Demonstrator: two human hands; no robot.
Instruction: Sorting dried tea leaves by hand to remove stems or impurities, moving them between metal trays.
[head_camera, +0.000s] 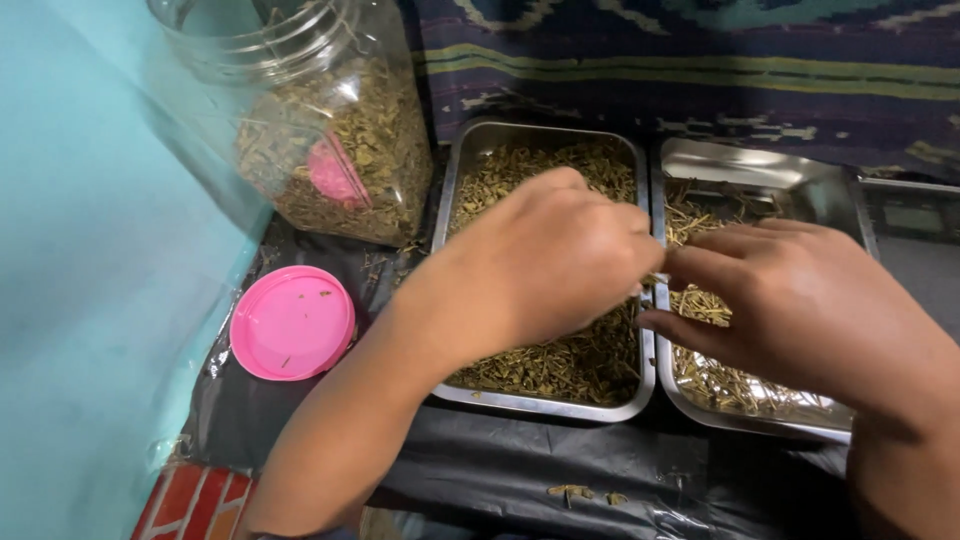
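With fingers pinched on dried stems between the two steel trays, the left hand (545, 265) and right hand (790, 300) did best picking slowly, keeping stems (715, 385) apart from leaves (560, 365).

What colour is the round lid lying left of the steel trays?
Pink. The lid lies flat on the black sheet, clearest in the head view.

Single head view – looks steeply down, close over two steel trays (545, 405) on black sheet (520, 470)
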